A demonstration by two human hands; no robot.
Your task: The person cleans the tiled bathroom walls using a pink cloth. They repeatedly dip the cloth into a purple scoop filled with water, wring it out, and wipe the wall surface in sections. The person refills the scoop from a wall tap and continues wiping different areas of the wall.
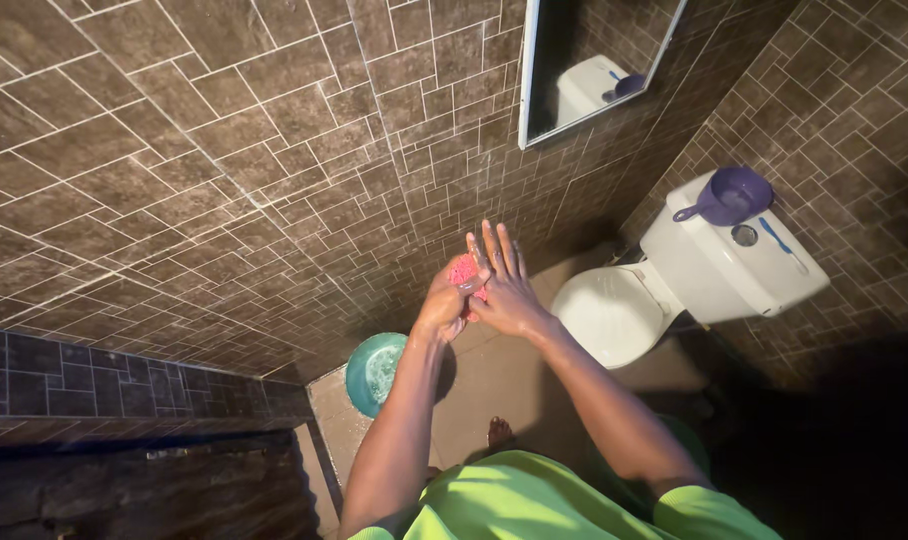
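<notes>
Sitting between the two palms, a small pink-red sponge or scrub pad [463,271] is being pressed and rubbed at chest height in front of the brown tiled wall [224,150]; only its upper left part is showing, the rest being hidden by the hands, so whether it is a sponge, a mesh scrubber or a bar of soap cannot be told for sure. Judging by its rough, speckled surface, it is probably light and soft, giving under pressure, and if wet it is likely turning slippery, so a hold across its flat faces with the whole palm looks safer than a pinch at the edge. The left hand [444,305] is cupping it from below with the fingers curled closed around its lower side, while the right hand [506,285] is lying flat over it with the fingers spread and straight, pressing rather than clasping. Below the hands, a teal basin [372,372] is standing on the tan floor [494,375], well apart from the pad, and a bare foot [499,432] is showing just above the lime-green shirt [534,495]. To the right, a white toilet [614,315] is standing with its lid down, and a purple scoop with a handle [729,195] is resting on the cistern [714,265] beside a blue toothbrush [779,240]. A mirror [594,65] is hanging on the wall above.
</notes>
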